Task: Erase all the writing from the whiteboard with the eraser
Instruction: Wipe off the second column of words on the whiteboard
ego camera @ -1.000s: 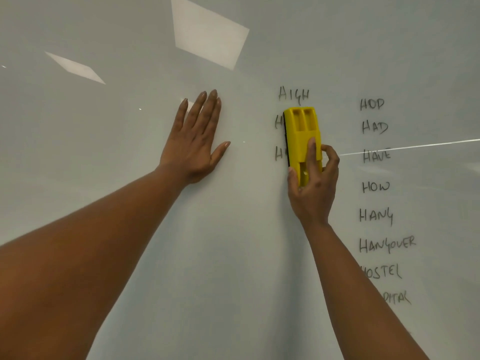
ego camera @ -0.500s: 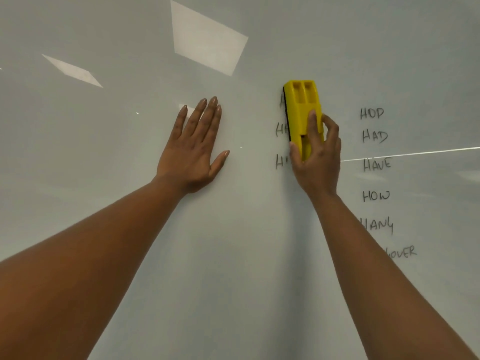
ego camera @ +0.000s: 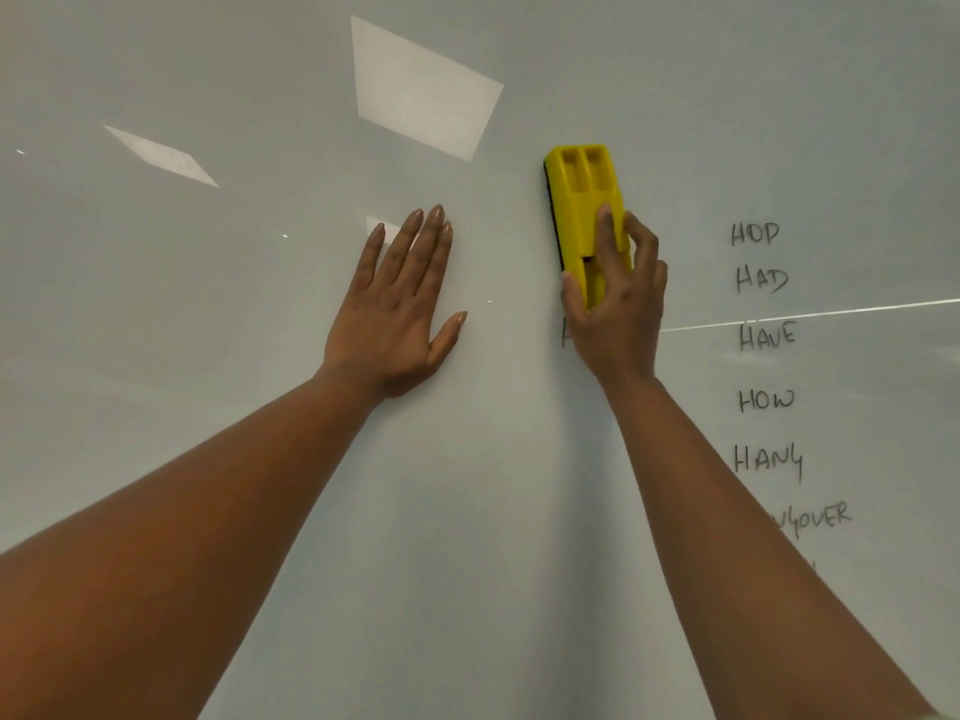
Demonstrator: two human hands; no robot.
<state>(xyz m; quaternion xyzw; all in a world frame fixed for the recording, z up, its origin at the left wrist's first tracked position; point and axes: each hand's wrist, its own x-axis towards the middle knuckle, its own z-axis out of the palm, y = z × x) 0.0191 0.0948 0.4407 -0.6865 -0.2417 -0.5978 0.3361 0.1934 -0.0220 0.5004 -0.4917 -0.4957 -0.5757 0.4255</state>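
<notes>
A yellow eraser (ego camera: 582,200) with a dark felt pad stands upright against the whiteboard (ego camera: 260,459), and my right hand (ego camera: 618,309) grips its lower half. My left hand (ego camera: 400,309) lies flat on the board to the left, fingers spread and pointing up. A column of black handwritten words (ego camera: 763,335) runs down the right side: HOP, HAD, HAVE, HOW, HANG, and one ending in GOVER that my right forearm partly hides. A single stroke of a letter (ego camera: 564,335) shows just left of my right hand.
Bright window reflections (ego camera: 421,85) lie on the upper board, with a smaller reflection (ego camera: 161,155) to the left. A thin bright line (ego camera: 831,313) crosses the board at the right.
My right hand has pushed the eraser upward over the middle column. The word HIGH and the leading H marks beside the eraser are no longer visible. My left hand stays flat.
</notes>
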